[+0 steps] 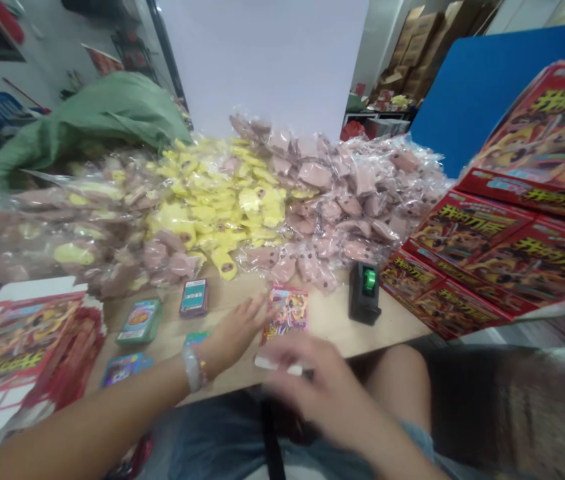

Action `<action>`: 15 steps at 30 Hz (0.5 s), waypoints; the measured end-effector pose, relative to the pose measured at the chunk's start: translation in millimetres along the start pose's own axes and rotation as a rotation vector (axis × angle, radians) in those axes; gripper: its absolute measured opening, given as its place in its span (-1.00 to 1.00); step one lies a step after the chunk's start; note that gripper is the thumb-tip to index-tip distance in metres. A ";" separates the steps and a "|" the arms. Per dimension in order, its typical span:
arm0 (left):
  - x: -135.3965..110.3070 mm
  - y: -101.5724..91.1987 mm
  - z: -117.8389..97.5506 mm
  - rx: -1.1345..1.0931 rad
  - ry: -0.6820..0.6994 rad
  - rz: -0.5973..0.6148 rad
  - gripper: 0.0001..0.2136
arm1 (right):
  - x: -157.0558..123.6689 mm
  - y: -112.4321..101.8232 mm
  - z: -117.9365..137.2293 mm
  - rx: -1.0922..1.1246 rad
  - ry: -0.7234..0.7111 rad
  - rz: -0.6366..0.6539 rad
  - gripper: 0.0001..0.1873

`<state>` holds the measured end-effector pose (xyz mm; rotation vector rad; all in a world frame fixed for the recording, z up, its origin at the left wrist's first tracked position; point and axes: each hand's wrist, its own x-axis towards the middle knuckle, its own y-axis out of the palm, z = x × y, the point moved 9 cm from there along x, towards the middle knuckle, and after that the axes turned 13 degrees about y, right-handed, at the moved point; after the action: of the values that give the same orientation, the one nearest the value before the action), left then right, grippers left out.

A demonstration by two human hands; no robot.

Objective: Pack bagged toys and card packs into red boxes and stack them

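Observation:
A small red printed carton lies on the wooden table in front of me, a white flap showing at its near end. My left hand reaches flat along the carton's left side, fingers stretched out, the fingertips at its edge. Over the near end is my right hand, smeared by motion with its fingers bent. Whether it grips the flap cannot be made out. Left of the carton sit card stacks: a teal one, a green-edged one and a blue-purple one. Another is partly hidden behind my left wrist.
A black tape dispenser with green tape stands right of the carton. Filled red boxes are stacked at right. Flat printed cartons are piled at left. Bagged yellow toys and pink ones heap along the back.

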<state>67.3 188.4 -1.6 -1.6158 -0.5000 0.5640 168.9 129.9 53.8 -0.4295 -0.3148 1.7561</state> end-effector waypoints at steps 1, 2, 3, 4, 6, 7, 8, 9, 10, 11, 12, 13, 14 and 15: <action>8.2 4.1 -7.9 -0.078 0.034 0.036 -0.31 | 19.5 -11.0 -21.6 -0.091 0.050 -0.087 -0.68; 13.0 7.6 -15.0 -0.156 0.048 0.058 -0.34 | 35.5 -19.7 -43.5 -0.226 0.097 -0.173 -0.65; 13.6 9.8 -20.1 -0.214 0.045 0.066 -0.35 | 47.9 -22.0 -61.7 -0.364 0.115 -0.215 -0.61; 9.0 10.0 -21.5 -0.248 0.020 0.056 -0.35 | 56.1 -20.7 -74.9 -0.487 0.108 -0.248 -0.58; -19.5 6.2 -11.5 -0.270 -0.082 0.001 -0.29 | 59.8 -11.1 -80.4 -0.644 0.042 -0.337 -0.55; -44.3 3.1 0.0 -0.280 -0.166 -0.035 -0.29 | 56.5 -2.1 -70.9 -0.663 -0.020 -0.380 -0.55; -75.4 -0.2 15.1 -0.280 -0.273 -0.070 -0.32 | 52.0 12.3 -54.4 -0.649 -0.101 -0.384 -0.56; -110.7 -3.2 31.7 -0.272 -0.392 -0.094 -0.37 | 48.4 34.6 -32.7 -0.616 -0.201 -0.317 -0.57; -147.3 -5.6 48.4 -0.248 -0.512 -0.098 -0.42 | 46.3 64.3 -7.9 -0.582 -0.308 -0.184 -0.58; -180.5 -7.3 63.1 -0.221 -0.606 -0.082 -0.45 | 46.5 97.4 16.5 -0.563 -0.395 -0.022 -0.59; -207.6 -9.4 76.3 -0.193 -0.674 -0.061 -0.47 | 51.1 130.1 37.2 -0.578 -0.443 0.128 -0.59; -226.3 -11.8 87.9 -0.169 -0.709 -0.040 -0.49 | 61.8 159.0 53.0 -0.621 -0.451 0.236 -0.59; -236.2 -14.2 98.5 -0.148 -0.716 -0.018 -0.51 | 80.2 180.4 63.2 -0.688 -0.412 0.269 -0.57; -238.5 -16.4 108.6 -0.128 -0.709 0.002 -0.52 | 103.2 195.4 68.6 -0.760 -0.355 0.257 -0.53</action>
<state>-187.1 127.7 22.4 -1.5062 -1.0714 1.1324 -52.2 188.0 18.4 -0.7153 -1.2462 1.9177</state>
